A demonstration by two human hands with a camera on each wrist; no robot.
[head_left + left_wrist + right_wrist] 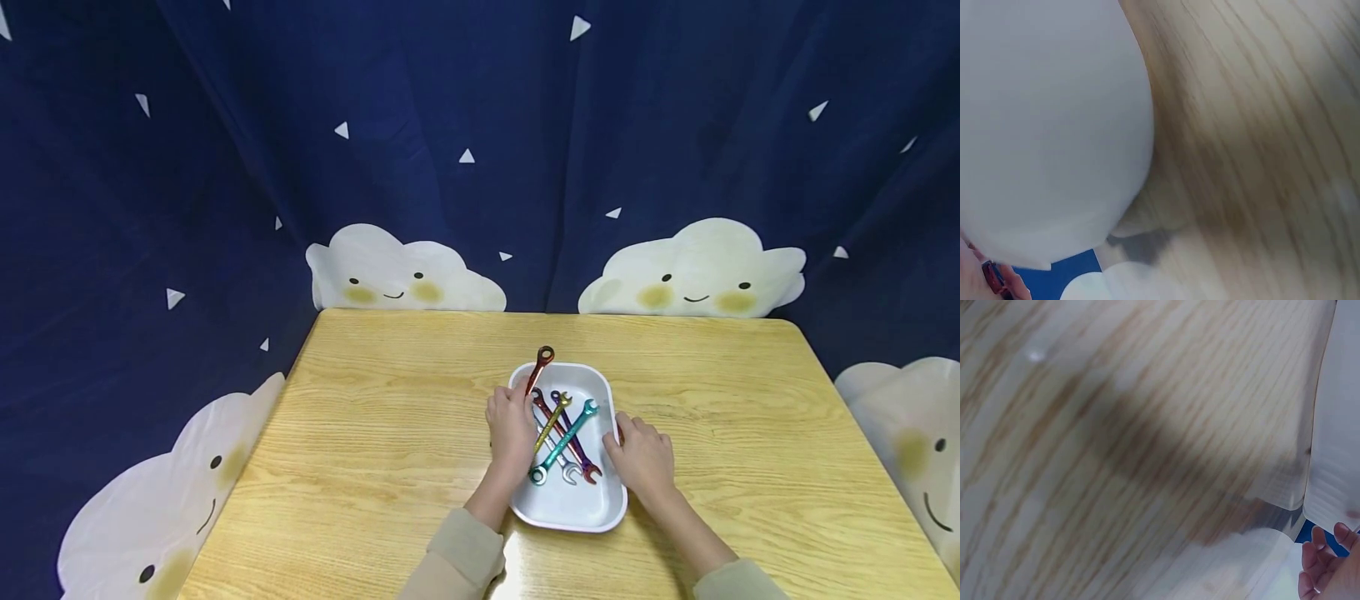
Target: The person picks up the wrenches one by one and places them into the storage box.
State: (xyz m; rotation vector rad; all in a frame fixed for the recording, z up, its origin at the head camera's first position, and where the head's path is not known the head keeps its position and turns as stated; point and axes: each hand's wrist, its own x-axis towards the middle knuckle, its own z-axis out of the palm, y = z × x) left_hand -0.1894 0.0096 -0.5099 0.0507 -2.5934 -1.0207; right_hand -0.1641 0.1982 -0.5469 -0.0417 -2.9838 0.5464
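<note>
A white tray [562,510] holds several ring-and-open-end wrenches lying across one another: a teal wrench [564,443], a gold wrench [552,423], a silver one [570,472] and red and purple ones beneath. My left hand [513,429] grips a red wrench [542,364] over the tray's left rim; its ring end points up and away. In the left wrist view, part of that wrench [996,281] shows between the fingers. My right hand [643,454] holds the tray's right rim. A dark reddish sliver by its thumb is too small to identify.
The tray stands on a wood-grain table [397,400]. Behind and beside the table hangs a dark blue curtain [480,83] printed with clouds and white triangles. In both wrist views the tray's outer wall is close by.
</note>
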